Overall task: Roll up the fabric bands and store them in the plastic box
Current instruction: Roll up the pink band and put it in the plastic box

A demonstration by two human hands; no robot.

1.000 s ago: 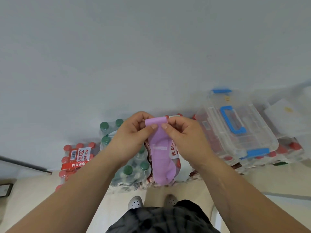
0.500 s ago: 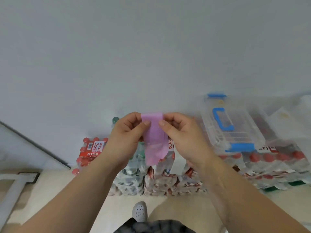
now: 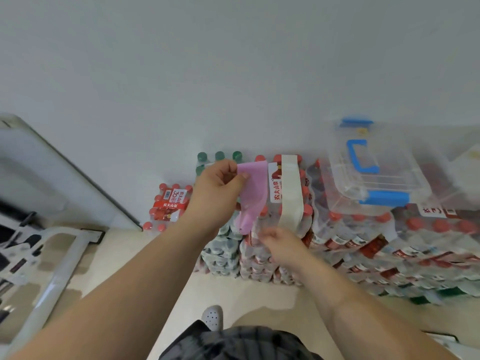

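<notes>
Before stacked water packs (image 3: pixel 337 242), my left hand (image 3: pixel 218 193) pinches the limp, surely light band (image 3: pixel 253 193) at its top end, the sensible hold; my blurred right hand (image 3: pixel 281 246) I cannot read.

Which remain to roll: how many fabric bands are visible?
2: purple band pinched by the left hand, cream band draped over the bottle packs. Others may be hidden.

Dark grey checked garment (image 3: pixel 241 344) at waist, white perforated clog (image 3: pixel 212 317) below.
</notes>
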